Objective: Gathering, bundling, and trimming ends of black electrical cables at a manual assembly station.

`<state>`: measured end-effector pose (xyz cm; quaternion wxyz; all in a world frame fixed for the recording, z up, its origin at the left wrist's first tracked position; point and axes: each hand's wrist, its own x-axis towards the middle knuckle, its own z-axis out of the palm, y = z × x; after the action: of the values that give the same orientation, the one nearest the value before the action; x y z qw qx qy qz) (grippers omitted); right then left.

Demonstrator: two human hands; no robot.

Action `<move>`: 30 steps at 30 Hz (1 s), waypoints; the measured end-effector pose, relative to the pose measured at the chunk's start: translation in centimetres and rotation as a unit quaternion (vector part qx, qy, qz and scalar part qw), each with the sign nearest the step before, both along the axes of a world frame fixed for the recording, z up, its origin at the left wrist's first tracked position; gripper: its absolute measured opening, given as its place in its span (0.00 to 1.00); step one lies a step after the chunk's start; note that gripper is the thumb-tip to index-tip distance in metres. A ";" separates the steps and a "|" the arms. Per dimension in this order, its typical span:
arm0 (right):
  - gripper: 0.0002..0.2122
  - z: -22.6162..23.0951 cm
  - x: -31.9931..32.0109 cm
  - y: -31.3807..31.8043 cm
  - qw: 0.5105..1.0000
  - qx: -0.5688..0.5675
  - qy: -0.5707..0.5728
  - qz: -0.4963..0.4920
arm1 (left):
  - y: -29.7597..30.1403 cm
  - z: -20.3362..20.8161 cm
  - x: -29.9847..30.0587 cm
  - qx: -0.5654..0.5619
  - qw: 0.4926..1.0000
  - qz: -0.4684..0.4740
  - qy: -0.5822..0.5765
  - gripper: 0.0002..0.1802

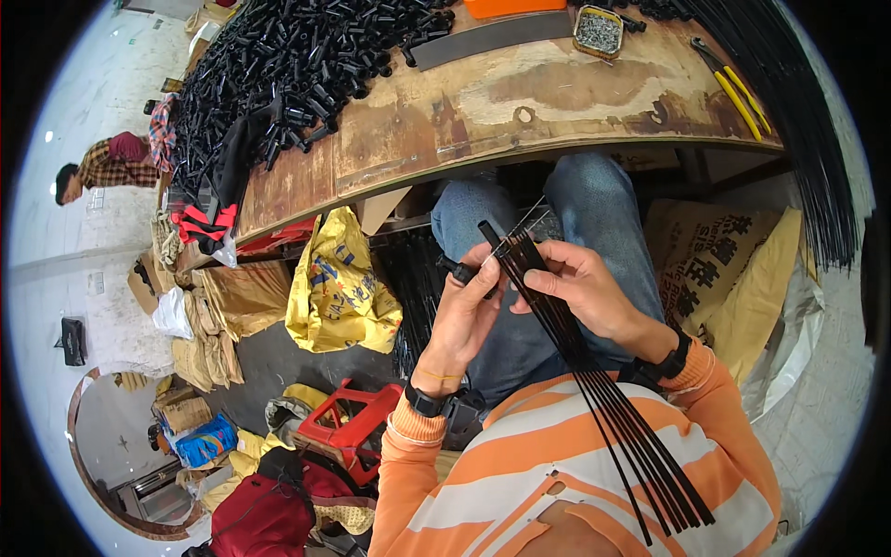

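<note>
Above my lap, my right hand (594, 290) is closed around a bundle of thin black rods (580, 357), its thumb pressed on top near their upper ends. The rods fan out downward across my striped orange top. My left hand (469, 316) is closed, pinching a short black plastic piece (457, 269) with a knob at its end. A thicker black stick end (489, 232) pokes up between the hands, and I cannot tell which piece it belongs to. Thin metal pins or wires cross near the fingertips, too fine to make out.
On the worn wooden table (399, 139) lie a heap of black plastic pieces (288, 65), a grey metal strip (492, 40), a tray of small metal parts (599, 33) and yellow-handled pliers (738, 97). Long black rods (817, 139) overhang its right end. A yellow sack (343, 288) and red stool (357, 422) stand left.
</note>
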<state>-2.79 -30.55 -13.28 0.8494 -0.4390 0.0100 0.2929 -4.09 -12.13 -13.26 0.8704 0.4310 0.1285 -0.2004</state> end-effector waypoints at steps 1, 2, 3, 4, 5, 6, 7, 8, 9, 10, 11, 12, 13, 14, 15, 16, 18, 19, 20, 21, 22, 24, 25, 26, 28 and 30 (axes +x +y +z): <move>0.11 -0.1 0.1 0.0 0.999 0.026 0.019 0.004 | 0.1 0.0 -0.1 0.003 1.000 -0.004 -0.004 0.20; 0.12 -0.1 0.1 0.0 0.998 0.051 0.038 0.009 | 0.1 0.2 -0.2 0.003 1.000 -0.004 -0.003 0.20; 0.12 -0.1 0.1 0.0 0.998 0.051 0.039 0.010 | 0.0 0.6 -0.3 0.020 1.000 -0.004 -0.010 0.20; 0.12 -0.1 0.1 -0.1 0.998 0.047 0.039 0.025 | -0.1 0.8 -0.4 0.037 0.999 -0.003 -0.018 0.20; 0.12 0.0 0.2 -0.1 0.998 0.044 0.037 0.041 | -0.1 0.9 -0.4 0.038 0.999 -0.001 -0.018 0.20; 0.12 0.0 0.2 0.0 0.997 0.044 0.037 0.043 | -0.1 0.9 -0.5 0.055 0.998 -0.001 -0.018 0.21; 0.13 0.0 0.2 0.2 0.998 0.034 0.019 0.039 | 0.0 1.0 -0.6 0.072 0.997 -0.001 -0.018 0.22; 0.13 0.1 0.2 0.3 0.999 0.023 0.001 0.036 | 0.1 1.3 -0.3 0.072 0.997 0.003 -0.018 0.22; 0.13 0.0 0.3 0.3 0.999 0.022 -0.001 0.040 | 0.2 1.8 0.8 0.090 0.993 0.015 -0.074 0.24; 0.12 -0.1 0.4 0.1 0.999 0.020 0.000 0.051 | 0.2 2.5 1.9 0.107 0.985 0.027 -0.129 0.26; 0.11 -0.1 0.5 0.1 0.998 0.020 0.003 0.059 | 0.0 3.8 3.1 0.094 0.983 0.066 -0.145 0.26; 0.11 0.0 0.5 0.0 0.998 0.018 0.003 0.060 | -0.5 5.2 4.2 0.079 0.978 0.104 -0.160 0.27; 0.10 0.6 0.5 0.3 0.997 0.015 -0.010 0.068 | -0.9 6.7 5.1 0.052 0.975 0.097 -0.191 0.25; 0.10 0.8 0.6 0.4 0.997 0.009 -0.023 0.074 | -0.7 6.6 5.8 0.053 0.974 0.103 -0.193 0.25; 0.10 0.8 0.5 0.5 0.997 0.009 -0.025 0.079 | -0.3 6.6 6.6 0.133 0.966 -0.001 -0.223 0.25; 0.09 0.8 0.4 0.5 0.997 0.009 -0.026 0.078 | 0.0 6.6 6.8 0.212 0.940 -0.105 -0.248 0.25; 0.09 0.8 0.3 0.5 0.997 0.008 -0.028 0.077 | 0.4 6.4 6.8 0.157 0.960 -0.148 -0.176 0.22; 0.08 0.7 0.3 0.6 0.996 0.007 -0.032 0.081 | 0.7 5.9 6.8 0.128 0.967 -0.173 -0.138 0.23; 0.08 0.6 0.4 0.6 0.996 0.005 -0.036 0.085 | 0.8 5.4 6.7 0.097 0.970 -0.199 -0.100 0.26; 0.08 0.4 0.3 0.5 0.996 0.005 -0.038 0.086 | 0.6 5.0 6.2 0.067 0.977 -0.170 -0.110 0.30; 0.11 0.2 0.2 0.5 0.996 0.010 -0.038 0.083 | 0.9 4.4 5.4 0.068 0.977 -0.168 -0.112 0.30; 0.14 0.1 0.4 0.3 0.996 0.016 -0.043 0.078 | 1.5 3.8 4.6 -0.119 0.983 -0.109 -0.083 0.33; 0.15 0.1 0.5 0.3 0.997 0.019 -0.033 0.072 | 1.8 3.6 4.3 -0.072 0.991 -0.072 -0.091 0.29; 0.15 0.2 0.4 0.3 0.997 0.022 -0.020 0.068 | 2.0 3.4 4.1 -0.072 0.991 -0.069 -0.092 0.29; 0.15 0.4 0.4 0.5 0.997 0.018 -0.014 0.067 | 2.2 2.4 3.8 0.136 0.983 -0.044 -0.118 0.25; 0.16 0.4 0.3 0.6 0.998 0.012 -0.007 0.064 | 1.5 2.9 4.2 0.144 0.981 -0.005 -0.130 0.21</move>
<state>-2.49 -29.93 -12.86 0.8344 -0.4305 -0.0275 0.3432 0.06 -10.62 -10.38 0.8077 0.5745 0.0398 -0.1266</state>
